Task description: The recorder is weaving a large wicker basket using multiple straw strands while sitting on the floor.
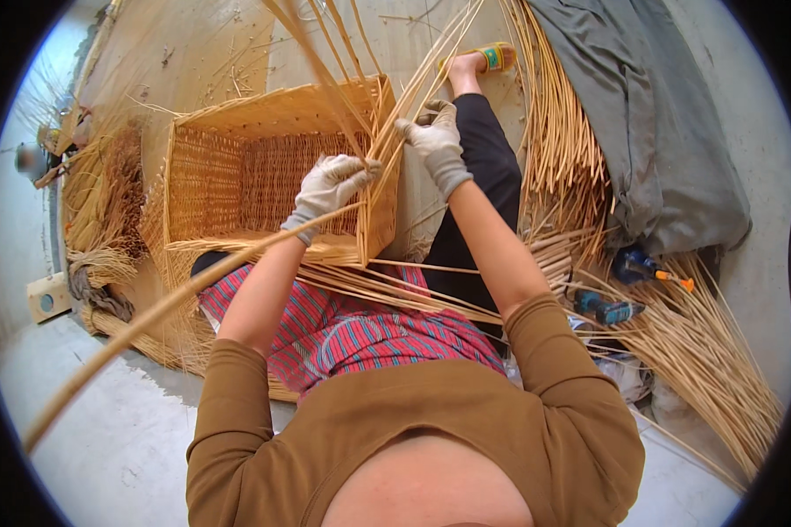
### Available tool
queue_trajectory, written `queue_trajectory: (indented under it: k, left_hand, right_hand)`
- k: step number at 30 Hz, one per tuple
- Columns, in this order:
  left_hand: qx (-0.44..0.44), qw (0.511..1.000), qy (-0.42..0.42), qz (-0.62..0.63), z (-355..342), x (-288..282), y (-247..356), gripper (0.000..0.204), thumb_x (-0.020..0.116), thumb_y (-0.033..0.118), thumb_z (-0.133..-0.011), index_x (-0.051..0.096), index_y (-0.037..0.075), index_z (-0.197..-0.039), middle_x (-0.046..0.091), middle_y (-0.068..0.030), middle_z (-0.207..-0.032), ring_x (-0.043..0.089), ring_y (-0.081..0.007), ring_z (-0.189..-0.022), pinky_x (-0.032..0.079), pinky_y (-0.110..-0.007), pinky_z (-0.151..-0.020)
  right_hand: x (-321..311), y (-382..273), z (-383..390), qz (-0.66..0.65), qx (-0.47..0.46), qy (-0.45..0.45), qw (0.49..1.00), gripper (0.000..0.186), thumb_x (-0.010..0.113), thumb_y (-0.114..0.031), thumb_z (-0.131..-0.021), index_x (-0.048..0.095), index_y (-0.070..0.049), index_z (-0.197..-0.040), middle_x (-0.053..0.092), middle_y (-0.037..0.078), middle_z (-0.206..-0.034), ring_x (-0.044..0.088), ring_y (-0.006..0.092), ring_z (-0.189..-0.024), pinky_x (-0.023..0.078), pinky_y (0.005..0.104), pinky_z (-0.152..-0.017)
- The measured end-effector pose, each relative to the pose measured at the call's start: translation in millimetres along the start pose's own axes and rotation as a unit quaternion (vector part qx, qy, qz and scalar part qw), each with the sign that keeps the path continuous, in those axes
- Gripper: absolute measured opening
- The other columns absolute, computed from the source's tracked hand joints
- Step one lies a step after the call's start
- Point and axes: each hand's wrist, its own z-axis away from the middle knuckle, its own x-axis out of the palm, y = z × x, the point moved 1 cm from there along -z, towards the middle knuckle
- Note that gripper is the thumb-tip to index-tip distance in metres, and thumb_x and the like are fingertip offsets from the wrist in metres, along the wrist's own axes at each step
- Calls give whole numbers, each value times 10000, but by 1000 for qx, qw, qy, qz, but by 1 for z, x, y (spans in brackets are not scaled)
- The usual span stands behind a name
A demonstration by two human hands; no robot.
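A rectangular woven wicker basket lies by my legs with its opening toward me. At its right-hand rim my left hand, in a pale work glove, has its fingers closed around wicker rods. One thick rod runs from near this hand across my left forearm to the lower left. My right hand, gloved too, is a little farther right and higher. Its thumb and fingers are closed on thin wicker rods that slant up and away from the rim. Several other loose rod ends stand up beyond the basket.
Bundles of peeled rods lie at the right and lower right. A grey cloth covers part of the upper bundle. A blue-and-black power tool lies among rods. A striped red cloth covers my lap. Darker fibre bundles are at left.
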Motion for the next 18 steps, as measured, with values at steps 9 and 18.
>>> queue_trajectory:
  k: [9,18]
  left_hand:
    - [-43,995,-92,9,13,-6,-2,452,683,335,-912,570,87,-1273,521,-126,-1321,470,-253,-1263,367,-351,-1073]
    - [84,928,-169,-320,-20,-39,10,544,748,375,-816,584,247,-1319,537,-120,-1368,414,-369,-1343,332,-460,-1108]
  right_hand:
    - [23,-96,48,280,-517,-157,793,568,783,-183,-756,597,-189,-1293,609,91,-1185,589,242,-1110,509,350,-914]
    - [-34,-120,-36,-261,-250,-447,818,234,699,-44,-814,702,-27,-1048,619,137,-1165,661,209,-914,538,320,-841]
